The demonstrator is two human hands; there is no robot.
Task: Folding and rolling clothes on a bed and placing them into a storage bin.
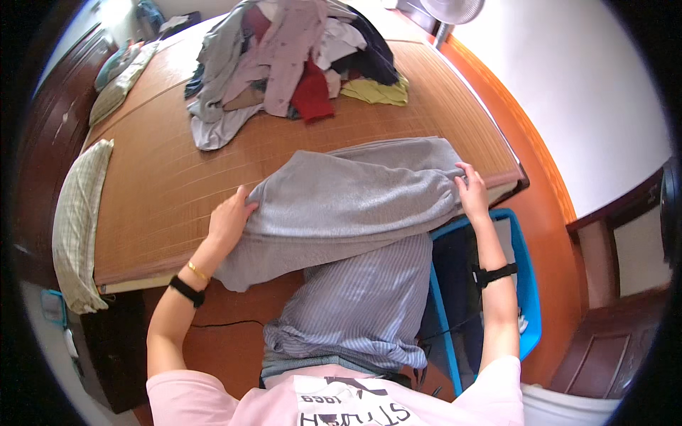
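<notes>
A grey knit garment [351,199] lies sideways over the near edge of the bed, its lower part hanging past the edge toward my lap. My left hand [229,215] pinches its left end between thumb and fingers. At the opposite end, my right hand [471,191] grips a gathered part that looks like a cuff. Folds run along the cloth between both hands, and a second layer shows behind the front one. Below it, striped blue-grey fabric [362,303] covers my lap.
A heap of mixed clothes [287,64] rests farther back on the mat-covered bed [160,202]. Pillows [82,229] line its left side. A blue plastic bin [525,298] stands on the floor under my right forearm. A fan [453,10] is beyond the far right corner.
</notes>
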